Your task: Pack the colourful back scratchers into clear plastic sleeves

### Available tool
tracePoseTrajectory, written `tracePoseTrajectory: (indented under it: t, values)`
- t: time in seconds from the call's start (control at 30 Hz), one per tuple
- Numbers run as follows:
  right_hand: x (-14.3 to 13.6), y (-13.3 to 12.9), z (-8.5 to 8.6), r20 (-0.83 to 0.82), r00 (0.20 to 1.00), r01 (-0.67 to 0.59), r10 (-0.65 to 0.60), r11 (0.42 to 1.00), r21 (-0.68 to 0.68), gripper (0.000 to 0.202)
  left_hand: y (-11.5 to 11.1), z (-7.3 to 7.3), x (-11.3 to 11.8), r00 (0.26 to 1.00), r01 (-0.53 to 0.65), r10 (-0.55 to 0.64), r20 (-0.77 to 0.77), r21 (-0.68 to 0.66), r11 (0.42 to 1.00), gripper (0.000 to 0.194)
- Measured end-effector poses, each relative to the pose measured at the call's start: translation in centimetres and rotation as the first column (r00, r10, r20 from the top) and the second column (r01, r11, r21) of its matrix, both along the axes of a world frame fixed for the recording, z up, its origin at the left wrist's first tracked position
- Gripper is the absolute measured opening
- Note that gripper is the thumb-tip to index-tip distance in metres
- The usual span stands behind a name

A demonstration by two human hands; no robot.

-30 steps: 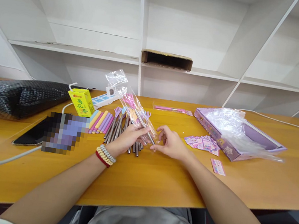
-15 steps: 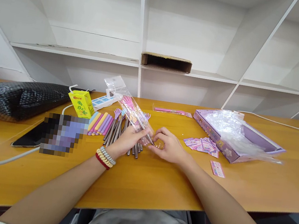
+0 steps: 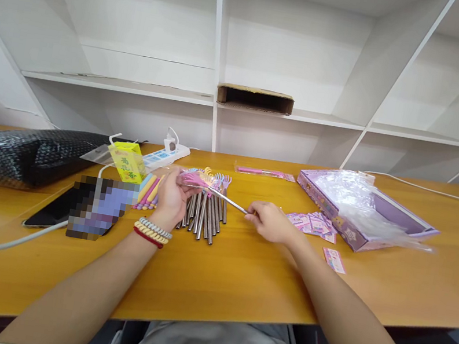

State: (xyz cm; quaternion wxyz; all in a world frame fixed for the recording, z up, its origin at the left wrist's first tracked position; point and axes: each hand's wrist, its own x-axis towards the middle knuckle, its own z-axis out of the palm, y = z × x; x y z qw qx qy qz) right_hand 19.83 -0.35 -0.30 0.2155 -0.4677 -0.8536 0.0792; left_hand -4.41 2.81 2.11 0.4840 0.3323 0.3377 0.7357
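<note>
A back scratcher with a pink claw head and a thin metal rod [image 3: 229, 200] stretches between my two hands. My left hand [image 3: 172, 200] is closed around its claw end, with a clear plastic bag [image 3: 96, 154] trailing out to the left. Closed fingers of my right hand [image 3: 266, 220] grip the rod's other end. Under the rod lies a pile of more back scratchers [image 3: 204, 220], with claw heads in several colours and metal rods. Coloured handle tubes [image 3: 147, 190] lie just left of my left hand, which partly hides them.
A purple box [image 3: 332, 215] with clear bags stands at the right, near small printed cards [image 3: 313, 223]. Behind the pile lies a bagged pink back scratcher [image 3: 265, 173]. A yellow drink carton [image 3: 128, 161], power strip [image 3: 166, 155], phone [image 3: 51, 207] and black wrapped parcel [image 3: 30, 153] are on the left.
My left hand has moved left and up with the bag, now at the claw end. My right hand has shifted slightly right, and the rod shows longer and bare of the bag between my hands.
</note>
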Motion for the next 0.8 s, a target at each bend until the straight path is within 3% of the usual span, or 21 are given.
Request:
tracePoseTrajectory:
  t: [0.13, 0.2, 0.27, 0.4, 0.5, 0.53, 0.6, 0.7, 0.8]
  values:
    - [2.0, 1.2, 0.3, -0.046, 0.998, -0.053, 0.050, 0.996, -0.072, 0.024, -0.1, 0.4, -0.4, 0.998, -0.027, 0.030, -0.058, 0.052, 0.998, 0.017]
    - [3.0, 1.6, 0.4, -0.134, 0.988, -0.086, 0.072, 0.991, -0.101, 0.019, -0.3, 0.7, -0.4, 0.998, 0.020, -0.016, -0.063, 0.067, 0.998, 0.017]
    - [3.8, 2.0, 0.3, -0.275, 0.961, -0.056, 0.009, 0.985, -0.165, 0.019, -0.6, 1.0, -0.5, 0.997, 0.065, -0.061, -0.049, 0.082, 0.995, 0.016]
    - [5.1, 2.9, -0.2, -0.599, 0.771, 0.018, -0.218, 0.947, -0.321, 0.040, -1.0, 1.3, -0.2, 0.988, 0.141, -0.138, -0.072, 0.048, 0.989, 0.014]
    - [5.4, 3.5, -0.6, -0.756, 0.580, 0.044, -0.304, 0.938, -0.343, 0.050, -1.6, 1.0, 0.4, 0.935, 0.272, -0.278, -0.220, -0.058, 0.961, 0.012]
    - [5.2, 3.6, -0.6, -0.774, 0.548, 0.048, -0.317, 0.936, -0.349, 0.051, -1.9, 0.8, 0.7, 0.877, 0.348, -0.369, -0.307, -0.123, 0.929, 0.013]
    - [4.4, 3.4, -0.7, -0.780, 0.539, 0.026, -0.317, 0.932, -0.360, 0.049, -2.6, 0.5, 1.2, 0.676, 0.495, -0.574, -0.461, -0.294, 0.818, 0.016]
    - [2.1, 2.4, -0.6, -0.816, 0.525, -0.129, -0.243, 0.924, -0.359, 0.049, -3.9, 0.3, 2.0, 0.372, 0.604, -0.759, -0.535, -0.481, 0.635, 0.024]
    - [-0.2, 1.6, -0.4, -0.901, 0.364, -0.223, -0.236, 0.917, -0.330, 0.053, -4.7, 0.3, 2.4, 0.224, 0.648, -0.814, -0.536, -0.542, 0.535, 0.031]
